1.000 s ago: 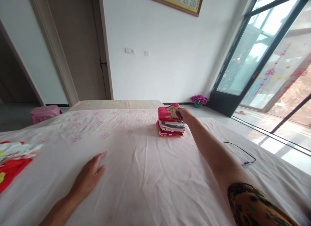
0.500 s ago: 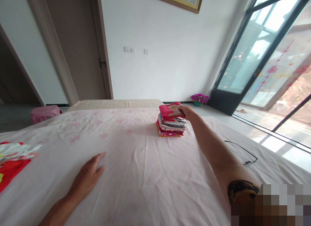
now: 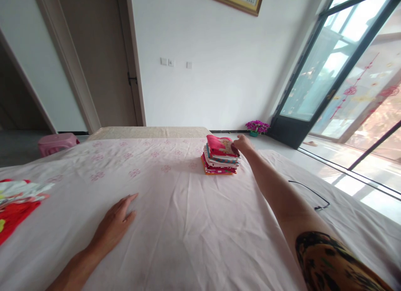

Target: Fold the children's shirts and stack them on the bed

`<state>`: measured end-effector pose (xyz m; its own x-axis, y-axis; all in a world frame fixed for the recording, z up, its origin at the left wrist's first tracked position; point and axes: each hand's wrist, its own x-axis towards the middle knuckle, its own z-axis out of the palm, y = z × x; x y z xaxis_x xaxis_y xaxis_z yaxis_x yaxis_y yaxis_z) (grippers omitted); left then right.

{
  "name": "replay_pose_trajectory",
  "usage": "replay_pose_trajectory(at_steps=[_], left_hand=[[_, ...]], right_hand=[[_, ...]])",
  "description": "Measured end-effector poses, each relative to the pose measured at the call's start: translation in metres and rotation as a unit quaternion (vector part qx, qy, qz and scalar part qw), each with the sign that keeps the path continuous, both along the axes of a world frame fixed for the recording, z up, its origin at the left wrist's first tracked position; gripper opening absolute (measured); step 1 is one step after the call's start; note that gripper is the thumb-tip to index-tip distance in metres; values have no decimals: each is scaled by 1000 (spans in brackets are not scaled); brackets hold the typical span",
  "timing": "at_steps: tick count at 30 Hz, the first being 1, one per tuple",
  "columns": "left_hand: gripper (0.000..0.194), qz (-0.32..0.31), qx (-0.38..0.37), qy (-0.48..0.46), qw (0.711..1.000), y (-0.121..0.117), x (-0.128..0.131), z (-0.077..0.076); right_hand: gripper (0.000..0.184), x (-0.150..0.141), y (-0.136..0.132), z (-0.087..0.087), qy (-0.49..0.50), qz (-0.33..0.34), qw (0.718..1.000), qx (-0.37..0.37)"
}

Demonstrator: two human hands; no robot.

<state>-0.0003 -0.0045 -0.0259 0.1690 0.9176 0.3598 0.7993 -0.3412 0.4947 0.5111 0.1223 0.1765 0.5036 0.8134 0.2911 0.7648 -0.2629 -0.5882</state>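
Note:
A stack of folded cloths (image 3: 221,163) in red, white, blue and orange sits on the bed toward its far right part. On top lies a pink folded cloth (image 3: 219,145) with a pale printed figure. At the right corner of this top cloth my right hand (image 3: 243,144) has its fingers closed on the edge; the fingertips are partly hidden. My left hand (image 3: 117,216) rests on the sheet, fingers stretched out and thumb apart, holding nothing.
The bed has a pale flowered sheet (image 3: 163,224). Red and white printed cloth (image 3: 20,211) lies at the left edge. Eyeglasses (image 3: 313,191) lie right of my forearm. Beyond are a pink stool (image 3: 59,144), purple flowers (image 3: 257,126), and a glass door (image 3: 308,69).
The pink folded cloth has shifted slightly right on the stack and now lies lower than half a second ago. My right hand has moved right with it. My left hand stays in place.

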Motion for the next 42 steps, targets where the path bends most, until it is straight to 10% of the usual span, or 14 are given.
replay_pose_trajectory(at_steps=[6,13,25,33,36,42], left_hand=[[50,-8,4,7,1000,0,0,1],[48,-17,4,23,1000,1,-2,-1],[45,-16,6,20,1000,-6,3,13],[45,0,-17,-13,1000,-9,4,23],[43,40,5,-24,999,-1,-9,25],[41,273,136,20,952,11,-99,49]], right_hand=[[44,-40,8,4,-200,97,975,-5],[46,-58,20,-30,-279,248,920,-117],[48,-54,19,-44,-325,248,906,-113],[50,-101,-26,-34,-283,179,933,135],[47,-140,-64,-58,-241,293,906,188],[46,-186,-104,-140,-160,407,899,15]])
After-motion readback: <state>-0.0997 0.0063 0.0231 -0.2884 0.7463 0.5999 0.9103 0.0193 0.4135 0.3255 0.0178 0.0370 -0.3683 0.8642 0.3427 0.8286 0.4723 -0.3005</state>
